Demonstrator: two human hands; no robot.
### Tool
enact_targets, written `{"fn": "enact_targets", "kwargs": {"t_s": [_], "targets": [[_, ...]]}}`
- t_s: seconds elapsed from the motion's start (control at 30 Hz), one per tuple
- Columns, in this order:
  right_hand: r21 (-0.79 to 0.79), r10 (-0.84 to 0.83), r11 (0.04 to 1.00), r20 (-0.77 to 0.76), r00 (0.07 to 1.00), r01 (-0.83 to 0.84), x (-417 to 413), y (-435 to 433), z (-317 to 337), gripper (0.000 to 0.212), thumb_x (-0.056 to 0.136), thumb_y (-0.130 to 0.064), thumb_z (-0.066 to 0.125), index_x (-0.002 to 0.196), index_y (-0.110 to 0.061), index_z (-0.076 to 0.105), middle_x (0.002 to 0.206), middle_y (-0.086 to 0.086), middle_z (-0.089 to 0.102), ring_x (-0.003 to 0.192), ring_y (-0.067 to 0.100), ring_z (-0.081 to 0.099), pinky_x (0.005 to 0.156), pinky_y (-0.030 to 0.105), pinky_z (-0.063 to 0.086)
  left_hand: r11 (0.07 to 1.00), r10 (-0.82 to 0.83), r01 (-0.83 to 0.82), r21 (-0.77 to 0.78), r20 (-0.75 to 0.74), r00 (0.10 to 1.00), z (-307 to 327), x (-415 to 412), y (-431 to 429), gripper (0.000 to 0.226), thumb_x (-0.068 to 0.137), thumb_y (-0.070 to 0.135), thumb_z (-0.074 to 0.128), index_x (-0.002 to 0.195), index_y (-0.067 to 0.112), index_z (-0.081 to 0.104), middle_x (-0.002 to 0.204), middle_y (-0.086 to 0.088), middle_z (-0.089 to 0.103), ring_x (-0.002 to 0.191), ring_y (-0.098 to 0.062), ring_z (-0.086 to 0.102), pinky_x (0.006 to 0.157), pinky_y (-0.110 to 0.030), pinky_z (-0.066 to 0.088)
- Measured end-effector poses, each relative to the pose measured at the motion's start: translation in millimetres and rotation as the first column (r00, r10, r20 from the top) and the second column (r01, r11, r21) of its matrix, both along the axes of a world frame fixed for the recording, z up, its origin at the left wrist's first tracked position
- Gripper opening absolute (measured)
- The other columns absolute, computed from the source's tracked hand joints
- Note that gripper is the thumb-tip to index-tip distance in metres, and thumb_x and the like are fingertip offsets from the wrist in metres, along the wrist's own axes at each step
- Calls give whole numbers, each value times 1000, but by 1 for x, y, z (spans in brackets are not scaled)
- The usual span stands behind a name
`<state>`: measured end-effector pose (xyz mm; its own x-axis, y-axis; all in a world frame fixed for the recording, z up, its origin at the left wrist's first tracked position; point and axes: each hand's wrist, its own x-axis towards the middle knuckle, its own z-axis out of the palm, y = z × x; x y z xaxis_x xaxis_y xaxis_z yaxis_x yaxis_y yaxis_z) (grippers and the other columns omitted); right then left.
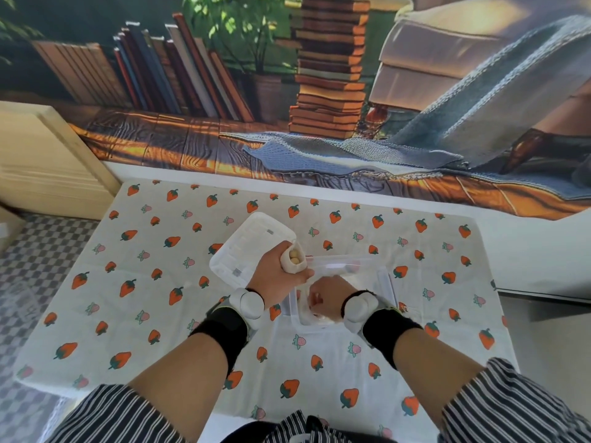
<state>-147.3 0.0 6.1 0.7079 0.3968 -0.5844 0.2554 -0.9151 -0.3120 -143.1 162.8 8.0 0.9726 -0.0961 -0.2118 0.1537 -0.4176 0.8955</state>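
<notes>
My left hand [277, 272] grips a small cream cloth pouch [292, 260] with its mouth open; a few pale round pieces show inside. The pouch is held above the left edge of a clear plastic container [358, 266] that stands on the strawberry-print tablecloth [153, 282]. My right hand [326, 298] is curled inside the near end of the container; whether it holds anything is hidden. The white container lid [246, 247] lies flat just left of the container, behind my left hand.
The table ends at a white ledge below a wall tapestry printed with books and a chair. A pale wooden panel [48, 161] stands at the far left. Checkered floor [28, 266] lies to the left of the table.
</notes>
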Motion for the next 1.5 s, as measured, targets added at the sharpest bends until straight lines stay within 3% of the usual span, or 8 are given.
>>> {"fn": "enact_targets", "kwargs": {"t_s": [0.13, 0.33, 0.5, 0.7, 0.87, 1.13, 1.33, 1.5], "targets": [[249, -226, 945, 21, 974, 214, 23, -25, 44, 4, 84, -22, 68, 84, -21, 72, 88, -7, 72, 83, 12, 67, 79, 27, 53, 1000, 26, -26, -3, 0, 1000, 0, -3, 0, 29, 76, 21, 86, 92, 16, 62, 88, -8, 68, 83, -26, 66, 79, -39, 57], [680, -443, 649, -28, 896, 342, 43, -29, 119, 10, 81, -16, 80, 86, -15, 72, 82, 0, 72, 64, 8, 66, 63, 21, 54, 999, 24, -24, -28, -16, 1000, 8, -4, -11, 27, 77, 20, 82, 90, 11, 60, 88, -16, 65, 73, -16, 59, 75, -45, 57], [488, -194, 868, 167, 967, 90, 40, -20, 130, 10, 82, -32, 77, 91, -28, 75, 89, -20, 69, 66, -5, 56, 60, 7, 41, 993, -3, 0, -115, -30, 1000, 17, -4, -23, 30, 79, 17, 82, 106, 19, 67, 94, -3, 74, 90, -19, 71, 84, -46, 60], [556, -359, 810, 216, 908, 188, 42, -29, 119, 14, 93, -14, 62, 97, -21, 74, 95, -10, 69, 73, -5, 58, 71, 17, 44, 990, 13, -21, -138, -58, 998, 25, -5, -23, 32, 70, 31, 86, 90, 22, 63, 92, -8, 70, 92, -32, 69, 83, -56, 59], [302, -50, 953, 157, 986, 0, 41, -30, 125, 47, 96, -10, 55, 136, -34, 54, 130, -5, 50, 95, 11, 53, 88, 25, 43, 980, -55, 39, -194, -81, 995, 30, -6, -23, 28, 75, 11, 86, 96, 17, 68, 97, -5, 75, 93, -17, 73, 87, -41, 61], [313, -66, 950, 242, 968, -13, 47, -38, 138, 20, 97, -38, 60, 93, -23, 74, 79, -20, 62, 72, -6, 54, 63, 14, 38, 909, -131, 29, -417, -218, 967, 43, -6, -25, 39, 84, -4, 78, 114, 19, 71, 119, -8, 73, 108, -24, 72, 80, -35, 62], [297, -105, 955, 282, 954, 18, 53, -44, 150, 26, 96, -43, 60, 86, -20, 69, 82, -7, 70, 76, 9, 65, 74, 31, 55, 902, -178, 54, -427, -255, 951, 50, 2, -29, 48, 88, -7, 71, 131, 14, 64, 126, 0, 71, 112, -13, 70, 84, -33, 61], [581, -251, 788, -3, 968, 206, 51, -46, 161, 32, 100, -30, 57, 86, -2, 64, 81, 8, 75, 62, 11, 66, 57, 22, 50, 892, -224, 80, -444, -282, 933, 51, 3, -31, 44, 88, -8, 70, 122, 20, 65, 129, 1, 69, 115, -15, 69, 87, -33, 60]]}}
